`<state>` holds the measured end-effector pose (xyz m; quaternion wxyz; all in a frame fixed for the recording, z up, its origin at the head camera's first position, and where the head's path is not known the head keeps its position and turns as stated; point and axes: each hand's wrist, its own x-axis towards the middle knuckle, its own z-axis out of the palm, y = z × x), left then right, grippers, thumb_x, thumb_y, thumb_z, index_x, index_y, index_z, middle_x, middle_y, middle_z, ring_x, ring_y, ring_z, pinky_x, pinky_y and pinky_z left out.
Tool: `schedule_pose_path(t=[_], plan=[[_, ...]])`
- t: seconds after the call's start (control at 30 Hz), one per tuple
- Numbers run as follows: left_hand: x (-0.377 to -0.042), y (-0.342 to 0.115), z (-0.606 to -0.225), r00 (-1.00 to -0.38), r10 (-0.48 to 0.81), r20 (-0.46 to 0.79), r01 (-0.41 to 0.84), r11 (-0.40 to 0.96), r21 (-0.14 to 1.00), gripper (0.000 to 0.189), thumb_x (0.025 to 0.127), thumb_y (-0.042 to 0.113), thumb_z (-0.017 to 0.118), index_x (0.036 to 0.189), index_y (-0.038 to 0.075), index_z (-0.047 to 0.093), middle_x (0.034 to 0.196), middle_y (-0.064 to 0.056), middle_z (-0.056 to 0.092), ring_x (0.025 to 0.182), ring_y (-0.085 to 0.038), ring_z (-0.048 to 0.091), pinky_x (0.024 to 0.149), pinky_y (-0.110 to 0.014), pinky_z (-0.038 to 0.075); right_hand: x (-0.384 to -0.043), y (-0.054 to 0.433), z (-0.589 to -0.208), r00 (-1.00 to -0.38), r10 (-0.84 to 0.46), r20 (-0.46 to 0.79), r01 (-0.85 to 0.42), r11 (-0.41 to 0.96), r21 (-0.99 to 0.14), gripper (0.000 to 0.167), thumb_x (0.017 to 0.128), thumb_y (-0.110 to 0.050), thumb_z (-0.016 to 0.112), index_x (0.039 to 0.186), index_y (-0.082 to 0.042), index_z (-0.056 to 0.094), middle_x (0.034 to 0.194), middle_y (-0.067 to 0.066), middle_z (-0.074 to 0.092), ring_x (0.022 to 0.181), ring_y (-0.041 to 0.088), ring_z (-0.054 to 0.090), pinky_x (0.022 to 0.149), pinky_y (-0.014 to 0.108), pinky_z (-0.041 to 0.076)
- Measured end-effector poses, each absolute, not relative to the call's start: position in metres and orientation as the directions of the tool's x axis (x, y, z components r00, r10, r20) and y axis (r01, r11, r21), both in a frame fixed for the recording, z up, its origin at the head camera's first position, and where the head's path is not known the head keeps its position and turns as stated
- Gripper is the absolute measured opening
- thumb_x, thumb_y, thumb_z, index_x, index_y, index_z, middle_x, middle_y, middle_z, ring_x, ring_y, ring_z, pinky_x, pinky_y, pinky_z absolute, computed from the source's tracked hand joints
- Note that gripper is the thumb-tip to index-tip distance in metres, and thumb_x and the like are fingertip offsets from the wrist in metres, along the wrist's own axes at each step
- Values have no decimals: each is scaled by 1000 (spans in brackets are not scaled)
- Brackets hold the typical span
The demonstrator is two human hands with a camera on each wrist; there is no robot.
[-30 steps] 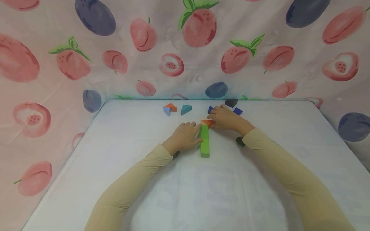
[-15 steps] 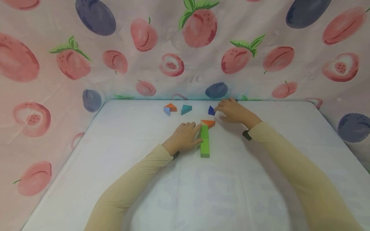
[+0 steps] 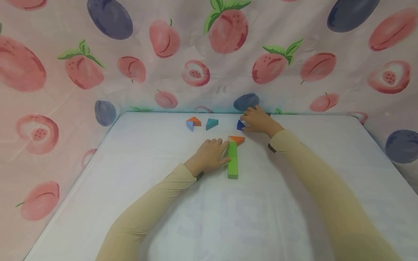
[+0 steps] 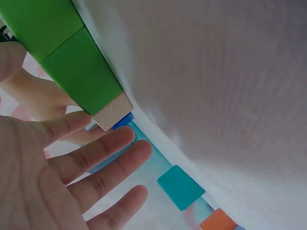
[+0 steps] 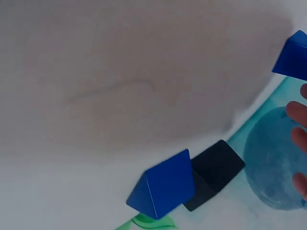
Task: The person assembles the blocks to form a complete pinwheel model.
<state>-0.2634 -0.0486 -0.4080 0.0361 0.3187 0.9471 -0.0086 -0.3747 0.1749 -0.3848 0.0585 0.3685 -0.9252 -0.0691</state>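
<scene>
Two green blocks [image 3: 232,159] lie end to end on the table, with an orange triangular block [image 3: 237,140] at their far end. My left hand [image 3: 210,156] rests along their left side, its fingers extended; the left wrist view shows them spread, with the thumb [image 4: 10,60] near the green side. At the back, my right hand [image 3: 261,121] reaches round a dark blue triangular block [image 3: 240,125], which it partly covers. In the right wrist view that blue block [image 5: 292,57] shows apart from the visible fingertips [image 5: 298,112]; the right thumb is out of sight there.
Left of the right hand lie a teal block [image 3: 212,124], another orange block [image 3: 195,121] and a light blue block [image 3: 190,125]. Another blue triangular block [image 5: 168,184] and a black block [image 5: 218,165] sit near the back edge. A fruit-print cloth [image 3: 222,79] hangs behind the table.
My right hand has left the orange block, moved right and back, then come left again to the dark blue block. The left hand has stayed beside the green blocks.
</scene>
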Motion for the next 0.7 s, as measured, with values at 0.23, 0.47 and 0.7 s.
schedule_pose_path(t=[0.23,0.47,0.7], plan=[[-262,-48,-408,-793,606,-64,608,794,-5,65,94,54,43,142,11,37,130,-11,53,119,-26,52,101,-42,42,-380,172,-393,-730,-683,13,-664,714,222,44,82,-37,70,110,-4,65,108,14,66,106,35,55,95,57,38],[-262,-48,-409,-792,607,-66,608,794,2,65,94,53,43,143,11,37,131,-11,53,120,-26,51,102,-42,41,-384,171,-400,-704,-710,30,-693,695,191,33,81,-26,73,107,-9,67,107,12,67,104,33,55,93,54,39],[-263,-48,-408,-798,597,-82,598,801,7,65,94,53,43,144,11,35,135,-12,51,123,-27,50,104,-43,40,-385,169,-403,-696,-718,21,-704,687,179,33,81,-24,73,110,-10,66,109,11,67,107,33,55,96,58,38]])
